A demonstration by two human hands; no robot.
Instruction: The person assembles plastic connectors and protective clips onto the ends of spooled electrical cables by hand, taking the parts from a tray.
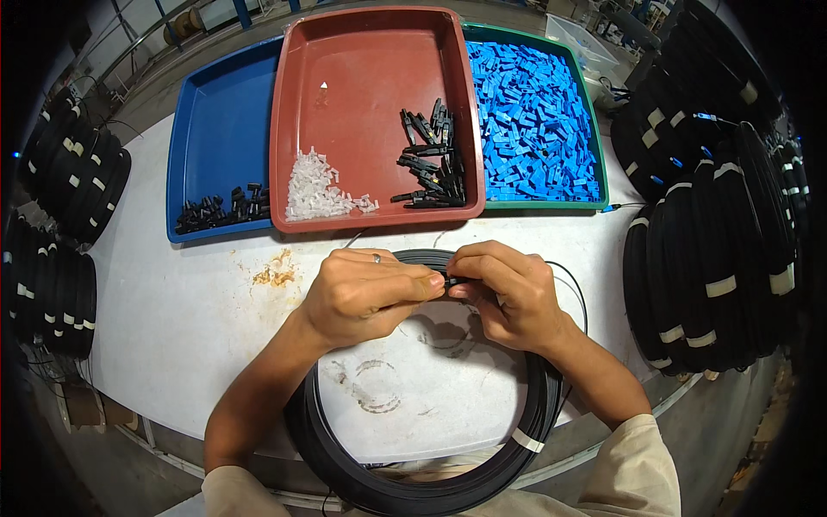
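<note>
A large black coil of thin cable (534, 414) lies on the white table in front of me, bound with a white tape band. My left hand (366, 289) and my right hand (508, 293) meet over the coil's far side. Both pinch a small black connector piece (450, 281) at the cable's end between their fingertips. A ring sits on a finger of my left hand. What the fingers do to the piece is hidden.
Three trays stand at the far side: a blue tray (211, 112) with black parts, a red tray (362, 77) with clear pieces (319, 189) and black clips (431, 159), a green tray (594, 172) full of blue parts (534, 121). Stacks of black coils (715, 258) flank both sides.
</note>
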